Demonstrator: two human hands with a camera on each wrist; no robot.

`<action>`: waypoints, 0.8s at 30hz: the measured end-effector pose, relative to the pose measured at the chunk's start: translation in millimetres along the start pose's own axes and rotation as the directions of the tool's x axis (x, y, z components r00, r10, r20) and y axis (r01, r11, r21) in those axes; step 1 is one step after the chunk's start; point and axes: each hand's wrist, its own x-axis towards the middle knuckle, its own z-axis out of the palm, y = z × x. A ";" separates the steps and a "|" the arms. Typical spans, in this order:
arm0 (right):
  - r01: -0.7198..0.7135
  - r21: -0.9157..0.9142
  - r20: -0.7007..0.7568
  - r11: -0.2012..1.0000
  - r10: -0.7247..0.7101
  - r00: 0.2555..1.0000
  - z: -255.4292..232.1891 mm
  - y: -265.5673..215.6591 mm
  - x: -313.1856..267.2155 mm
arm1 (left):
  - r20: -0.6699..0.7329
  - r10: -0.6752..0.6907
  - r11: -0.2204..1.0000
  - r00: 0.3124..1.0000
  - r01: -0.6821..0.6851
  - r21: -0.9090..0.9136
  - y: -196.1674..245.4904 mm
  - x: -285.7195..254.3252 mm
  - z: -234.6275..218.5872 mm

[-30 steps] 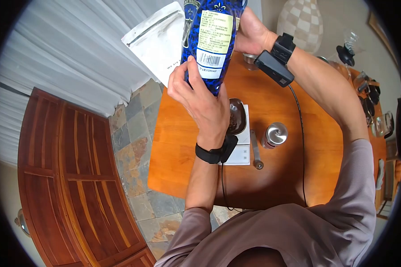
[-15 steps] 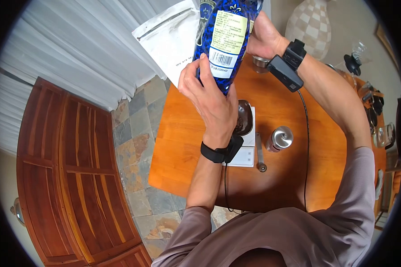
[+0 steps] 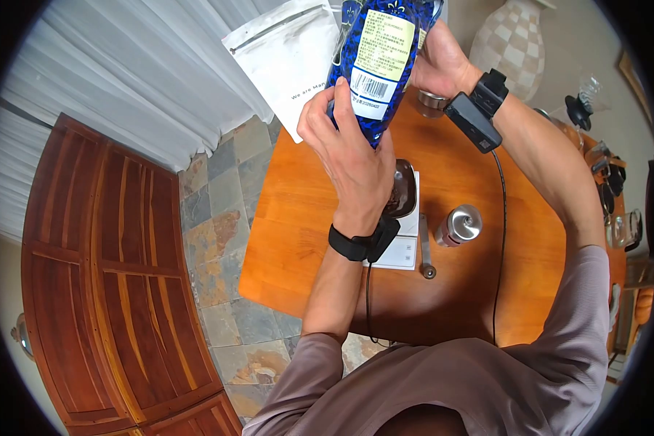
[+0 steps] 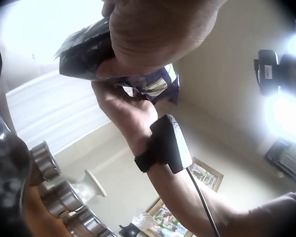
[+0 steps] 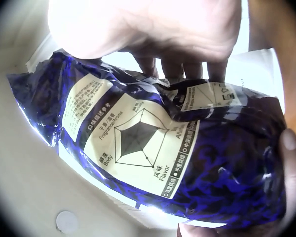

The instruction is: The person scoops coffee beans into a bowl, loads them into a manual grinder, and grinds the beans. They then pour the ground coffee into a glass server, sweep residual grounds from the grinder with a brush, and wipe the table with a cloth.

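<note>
A blue patterned bag [image 3: 382, 65] with a pale label and barcode is held up above the table in the head view. My left hand [image 3: 352, 156] grips its lower end, index finger along the label side. Behind the bag, at its upper right, is my right hand [image 3: 447, 62]; in the right wrist view this hand [image 5: 163, 29] has its fingers bent over the bag's edge [image 5: 227, 163]. A white pouch [image 3: 287, 54] lies against the blue bag's left side; what holds it is hidden.
On the wooden table [image 3: 305, 218] are a dark dish [image 3: 405, 190] on a white scale [image 3: 398, 254], a metal crank handle [image 3: 426, 243] and a metal-topped cylinder [image 3: 463, 224]. Glassware [image 3: 621, 231] stands at the right, a checkered vase [image 3: 509, 47] behind.
Both hands, the blue bag and the white pouch appear further right in the head view, which has also shifted over the table. Both hands keep their hold.
</note>
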 end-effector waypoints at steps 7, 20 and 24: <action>0.102 -0.122 0.070 0.987 -0.094 0.993 -3.4 14.3 -3.8 | 0.073 -0.075 0.989 0.995 0.083 -0.121 -23.5 7.1 -6.8; -0.032 -0.443 0.042 0.896 0.057 0.998 -27.7 58.9 -10.9 | 0.357 -0.354 0.874 0.864 0.442 -0.203 -100.4 -7.5 -13.6; -0.100 -0.486 -0.006 0.868 0.111 0.994 -33.2 63.9 -14.6 | 0.510 -0.437 0.762 0.741 0.606 -0.228 -111.8 -14.9 -10.5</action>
